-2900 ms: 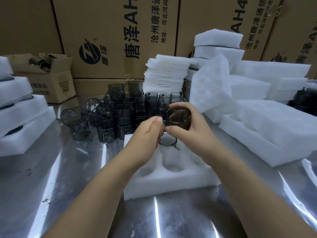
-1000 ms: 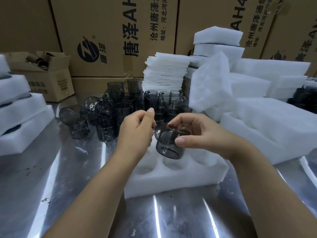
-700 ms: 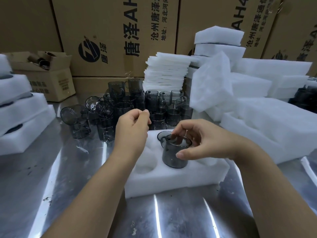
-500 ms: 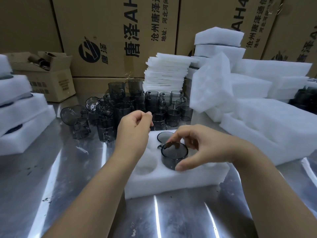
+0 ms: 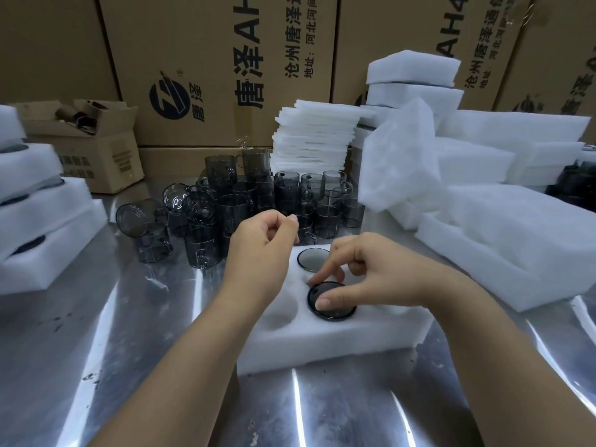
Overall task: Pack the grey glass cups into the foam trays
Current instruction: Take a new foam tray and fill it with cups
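Pressing down, right hand has sunk the cup into the tray.

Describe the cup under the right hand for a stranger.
On the steel table, a foam tray lies centre front. Its pockets hold a far cup and a near cup; yours is the near one, with the right hand on its rim.

A white foam tray lies flat. One grey glass cup sits deep in a middle hole, open side up. A second cup sits in the hole behind it. Many more grey cups stand bunched behind the tray, a few tipped over.
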